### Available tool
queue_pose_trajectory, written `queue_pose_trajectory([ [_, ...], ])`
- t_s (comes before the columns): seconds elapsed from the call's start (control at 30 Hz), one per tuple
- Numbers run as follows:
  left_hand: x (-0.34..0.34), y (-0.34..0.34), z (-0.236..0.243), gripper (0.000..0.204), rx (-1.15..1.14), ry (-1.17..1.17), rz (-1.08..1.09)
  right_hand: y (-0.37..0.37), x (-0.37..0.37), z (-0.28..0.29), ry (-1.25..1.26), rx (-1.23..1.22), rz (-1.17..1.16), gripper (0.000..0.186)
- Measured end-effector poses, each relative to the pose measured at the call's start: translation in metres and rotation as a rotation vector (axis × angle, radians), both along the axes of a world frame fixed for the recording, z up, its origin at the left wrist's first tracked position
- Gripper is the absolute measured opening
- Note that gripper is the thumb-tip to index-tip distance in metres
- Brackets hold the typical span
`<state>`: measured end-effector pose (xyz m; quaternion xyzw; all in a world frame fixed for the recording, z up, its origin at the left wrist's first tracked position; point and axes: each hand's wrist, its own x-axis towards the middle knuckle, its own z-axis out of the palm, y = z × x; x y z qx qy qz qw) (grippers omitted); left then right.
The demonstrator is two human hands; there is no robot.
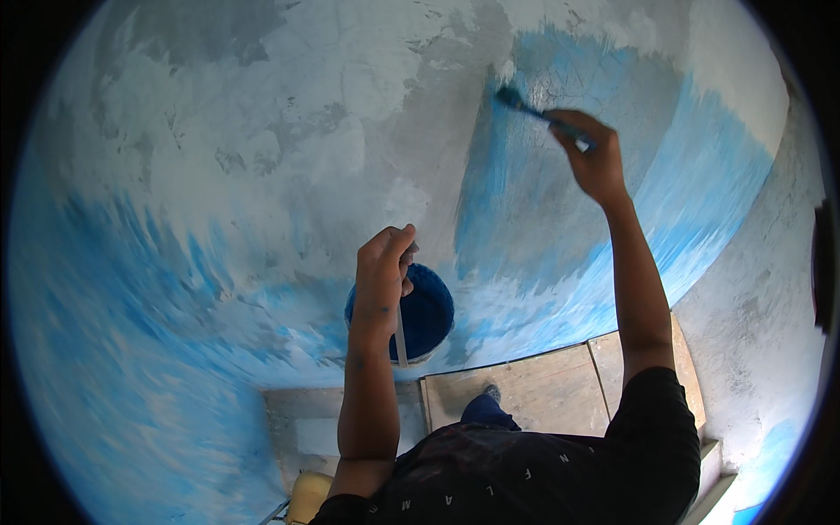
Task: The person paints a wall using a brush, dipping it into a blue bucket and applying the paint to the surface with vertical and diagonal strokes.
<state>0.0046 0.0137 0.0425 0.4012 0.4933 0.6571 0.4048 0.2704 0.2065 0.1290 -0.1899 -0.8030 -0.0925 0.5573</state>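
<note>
My right hand (587, 153) grips a paintbrush (535, 111), its dark, paint-coated bristles at a blue patch on the grey and white plastered wall (262, 149), upper right of centre. Whether the bristles touch the surface is hard to tell. Lower and left of that, my left hand (382, 271) is closed on the pale handle (400, 337) of a bucket (424, 319) that hangs below it with dark blue paint inside. Part of the bucket is hidden behind my hand and forearm. Streaky light and dark blue paint covers the lower and left parts of the wall.
A wooden board (542, 385) is underfoot, with my shoe (492, 391) on it. A yellow container (308, 494) stands at the lower left. To the right is another grey wall (744, 280) with a dark object (820, 267) at the rim. Step-like edges (710, 481) show at lower right.
</note>
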Motion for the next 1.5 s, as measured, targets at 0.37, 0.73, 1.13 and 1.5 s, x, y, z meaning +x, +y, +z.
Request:
queue_pose_trajectory([
  [0.37,0.007,0.003,-0.007,0.033,0.018,-0.082,-0.046,0.007,0.018,0.036,0.13,-0.168,0.075,0.02],
  [0.73,0.006,0.003,-0.008,0.033,-0.036,-0.065,-0.061,0.011,0.007,0.046,0.058,-0.263,-0.002,0.019],
  [1.13,0.005,0.005,-0.011,0.033,-0.046,-0.056,-0.029,-0.007,-0.021,0.038,-0.193,-0.157,0.056,0.021],
  [1.5,-0.002,-0.001,-0.016,0.032,-0.021,-0.122,0.048,0.012,-0.089,-0.102,-0.442,0.359,-0.064,0.021],
])
